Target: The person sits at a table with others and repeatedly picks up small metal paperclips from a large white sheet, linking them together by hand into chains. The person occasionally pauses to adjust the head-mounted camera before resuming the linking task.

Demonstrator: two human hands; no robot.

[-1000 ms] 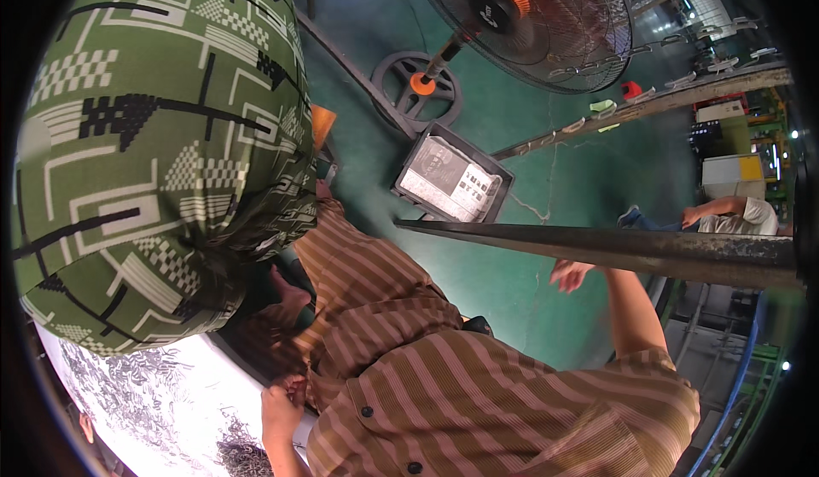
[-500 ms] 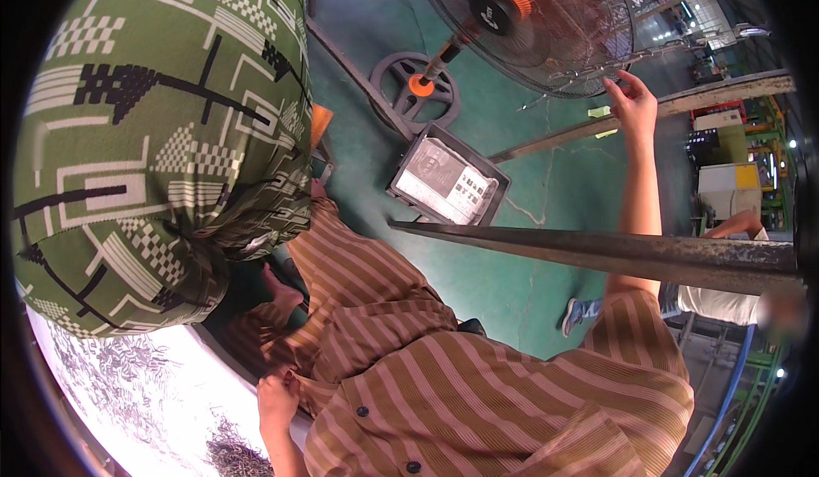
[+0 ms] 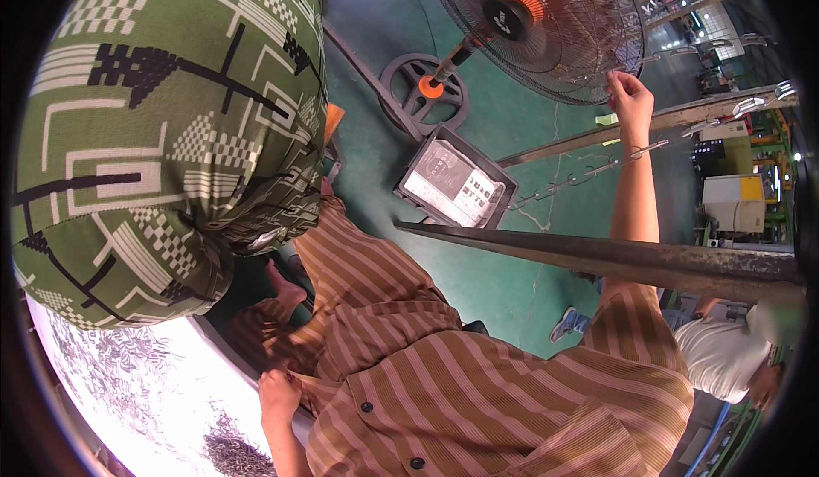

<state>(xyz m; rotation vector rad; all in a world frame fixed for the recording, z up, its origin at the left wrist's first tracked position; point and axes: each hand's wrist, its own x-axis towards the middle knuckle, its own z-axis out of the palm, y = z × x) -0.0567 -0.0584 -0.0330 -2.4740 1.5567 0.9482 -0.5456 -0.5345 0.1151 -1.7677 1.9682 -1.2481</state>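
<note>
Up at the top of the view, the right hand is raised high on a straight, bare arm and touches the lower rim of the standing fan's wire guard. Its fingers are curled loosely against the wires, but I cannot tell if they really grip a wire or only rest on it. The fan stands on a round dark base on the green floor, tilted toward the person, probably so that air reaches the work place. The left hand is low, near the hem of the brown striped shirt, closed in a loose fist at the cloth; what it pinches is not clear. Beside it lies a white table top with small dark scraps. A rusty metal bar crosses in front of the body, and behind it a flat tray with printed sheets rests on the floor. A green patterned cloth fills the left side. Another person in a white shirt is at the right edge.
</note>
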